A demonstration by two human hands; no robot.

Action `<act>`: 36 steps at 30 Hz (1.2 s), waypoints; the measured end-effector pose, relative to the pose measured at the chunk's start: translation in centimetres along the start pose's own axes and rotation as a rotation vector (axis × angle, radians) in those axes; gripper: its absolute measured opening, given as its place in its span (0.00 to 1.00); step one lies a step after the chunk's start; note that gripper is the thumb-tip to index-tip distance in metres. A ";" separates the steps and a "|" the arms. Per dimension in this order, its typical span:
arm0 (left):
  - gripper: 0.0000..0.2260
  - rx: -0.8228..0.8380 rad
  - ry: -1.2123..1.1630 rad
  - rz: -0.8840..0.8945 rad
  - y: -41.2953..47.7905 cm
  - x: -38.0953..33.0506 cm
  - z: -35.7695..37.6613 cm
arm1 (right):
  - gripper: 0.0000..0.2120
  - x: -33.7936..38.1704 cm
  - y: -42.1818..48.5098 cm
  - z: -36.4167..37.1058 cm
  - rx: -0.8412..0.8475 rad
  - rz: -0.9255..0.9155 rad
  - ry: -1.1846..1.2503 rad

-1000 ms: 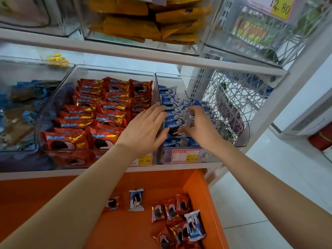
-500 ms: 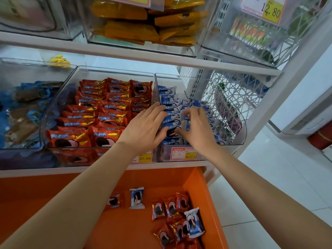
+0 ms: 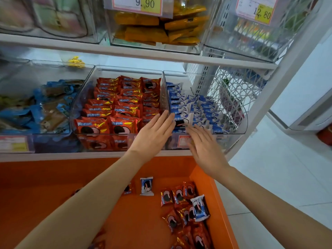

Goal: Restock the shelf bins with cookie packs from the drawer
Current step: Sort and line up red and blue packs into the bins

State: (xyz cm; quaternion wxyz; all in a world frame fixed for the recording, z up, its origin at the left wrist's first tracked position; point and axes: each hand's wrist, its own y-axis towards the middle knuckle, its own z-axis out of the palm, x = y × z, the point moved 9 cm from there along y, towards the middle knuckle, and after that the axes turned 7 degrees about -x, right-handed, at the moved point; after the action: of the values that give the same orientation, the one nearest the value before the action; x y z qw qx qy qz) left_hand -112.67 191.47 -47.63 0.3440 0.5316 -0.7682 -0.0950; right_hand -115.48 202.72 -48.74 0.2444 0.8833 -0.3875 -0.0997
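A clear shelf bin (image 3: pixel 242 129) holds several blue cookie packs (image 3: pixel 201 108) standing in rows. The bin to its left (image 3: pixel 81 97) is full of red cookie packs (image 3: pixel 118 105). My left hand (image 3: pixel 152 135) lies flat with straight fingers, its tips touching the front blue packs at the divider between the two bins. My right hand (image 3: pixel 204 148) is open and slightly blurred, in front of the blue bin's front wall, holding nothing. Below, the orange drawer (image 3: pixel 221 203) holds loose red packs (image 3: pixel 177 196) and two blue packs (image 3: pixel 147 186) (image 3: pixel 199 207).
A bin of blue-and-brown snacks (image 3: pixel 46 105) stands at the far left of the shelf. The upper shelf carries bins of orange packs (image 3: pixel 158 27) with price tags (image 3: pixel 137 4). A white wire side panel (image 3: pixel 231 90) closes the shelf's right end; white floor tiles (image 3: pixel 280 169) lie to the right.
Both hands have drawn back toward me out of the blue bin. The right hand has let go of the blue packs and moved down in front of the bin.
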 end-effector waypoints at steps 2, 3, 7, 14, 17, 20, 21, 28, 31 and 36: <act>0.28 -0.005 -0.010 -0.004 -1.6 -0.7 -0.2 | 0.23 -0.2 -1.3 0.1 0.006 0.009 -0.023; 0.28 -0.036 -0.046 -0.007 -2.3 -1.1 -0.4 | 0.24 -0.2 -2.0 0.1 0.007 0.014 -0.023; 0.22 -0.043 -0.160 -0.035 -5.8 -2.6 -0.2 | 0.23 0.6 -5.0 0.7 0.000 -0.024 -0.061; 0.18 0.178 -0.389 -0.233 -13.7 -5.2 4.7 | 0.16 2.5 -11.2 6.2 0.194 0.067 0.089; 0.16 0.368 -0.503 -0.415 -17.3 -5.6 8.7 | 0.19 2.7 -13.9 10.5 0.393 0.201 0.141; 0.19 0.618 -0.579 -0.510 -20.7 -6.6 12.8 | 0.23 1.9 -16.0 14.4 0.504 0.374 0.171; 0.20 0.655 -0.597 -0.529 -21.4 -6.9 13.8 | 0.24 1.5 -16.5 15.4 0.525 0.436 0.183; 0.26 0.868 -0.776 -0.648 -23.2 -9.3 19.7 | 0.36 -2.2 -19.3 20.3 0.545 0.828 0.285; 0.27 0.912 -0.830 -0.694 -23.4 -10.1 21.9 | 0.38 -3.4 -20.6 22.3 0.590 0.956 0.339; 0.29 0.923 -0.938 -0.874 -23.9 -10.8 24.9 | 0.35 -4.6 -20.8 24.5 0.611 0.991 0.322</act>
State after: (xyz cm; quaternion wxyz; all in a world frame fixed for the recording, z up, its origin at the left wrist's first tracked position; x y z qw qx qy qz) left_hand -108.25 185.63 -83.00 -0.3399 0.7786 -0.5164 -0.1076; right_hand -114.33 209.53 -80.46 0.0524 0.6318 -0.7221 0.2770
